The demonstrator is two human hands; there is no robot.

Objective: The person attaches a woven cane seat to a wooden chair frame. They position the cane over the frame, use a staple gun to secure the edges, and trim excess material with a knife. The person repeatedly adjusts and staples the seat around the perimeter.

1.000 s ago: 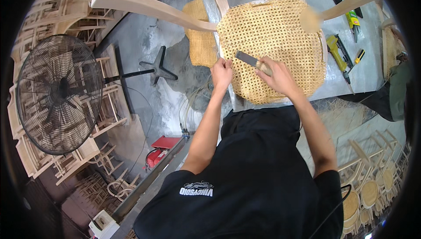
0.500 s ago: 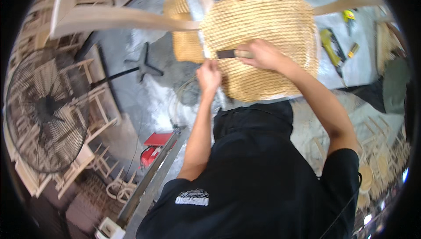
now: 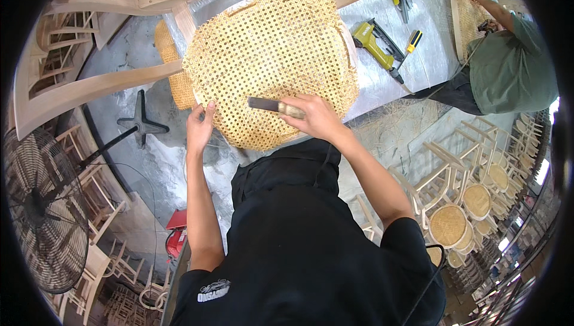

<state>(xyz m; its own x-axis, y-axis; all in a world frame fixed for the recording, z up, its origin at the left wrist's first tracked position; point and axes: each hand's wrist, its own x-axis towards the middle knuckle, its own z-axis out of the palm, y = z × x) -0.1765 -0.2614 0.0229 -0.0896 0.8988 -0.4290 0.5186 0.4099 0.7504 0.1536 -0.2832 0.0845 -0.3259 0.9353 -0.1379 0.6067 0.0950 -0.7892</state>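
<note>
I see cane webbing (image 3: 263, 45) spread flat, its four-o'clock edge still ragged; right hand (image 3: 312, 117) clamps a wood-handled flat blade (image 3: 263, 103); left hand (image 3: 200, 127), at eight o'clock: can't tell if pinching.

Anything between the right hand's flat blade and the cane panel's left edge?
Only woven cane, as far as visible: the flat-bladed tool in the right hand points leftward over the cane panel. The left hand is at that edge, just below the blade's line.
</note>
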